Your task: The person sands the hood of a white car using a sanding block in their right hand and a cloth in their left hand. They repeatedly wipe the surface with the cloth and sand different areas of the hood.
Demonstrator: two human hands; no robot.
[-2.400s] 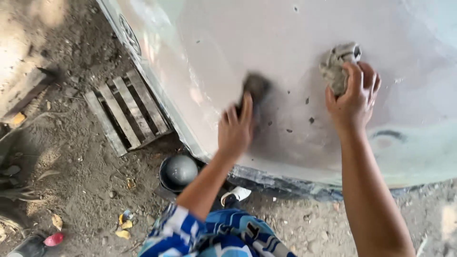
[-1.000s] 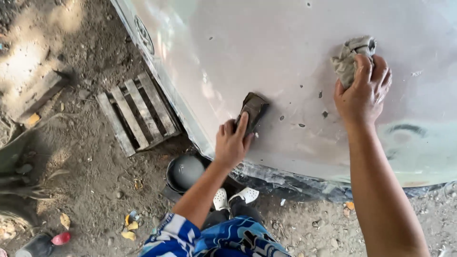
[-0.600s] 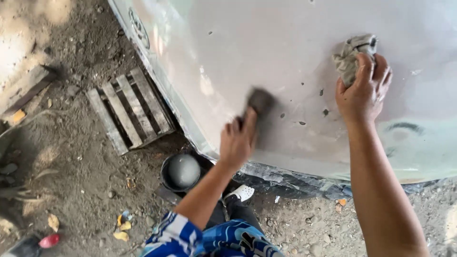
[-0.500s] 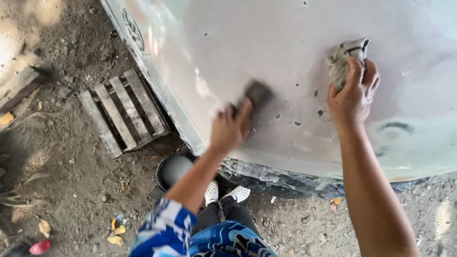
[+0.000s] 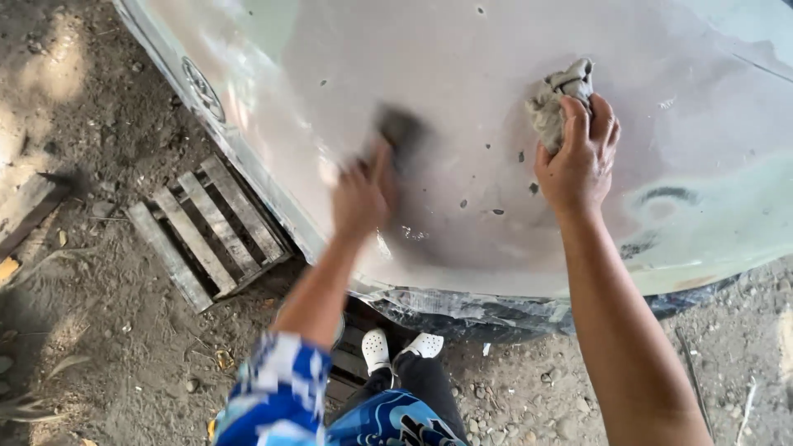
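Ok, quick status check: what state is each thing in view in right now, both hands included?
Left hand: motion-blurred, pressing a dark sanding block on the panel.
Right hand: closed on a crumpled grey rag, resting against the panel.
Car body panel: dull, sanded, dotted with small dark chips.
Plastic sheet: crumpled along the panel's lower edge.
Wooden pallet: flat on the dirt.
White shoes: on the person's feet, under the panel.

A slatted wooden pallet (image 5: 206, 231) lies on the stony dirt ground (image 5: 99, 355).

Two hands (image 5: 363, 194) (image 5: 578, 161), one sanding block (image 5: 401, 132), one rag (image 5: 557, 95), one panel (image 5: 462, 58), one pallet (image 5: 206, 231), two shoes (image 5: 376, 348) (image 5: 423, 344).
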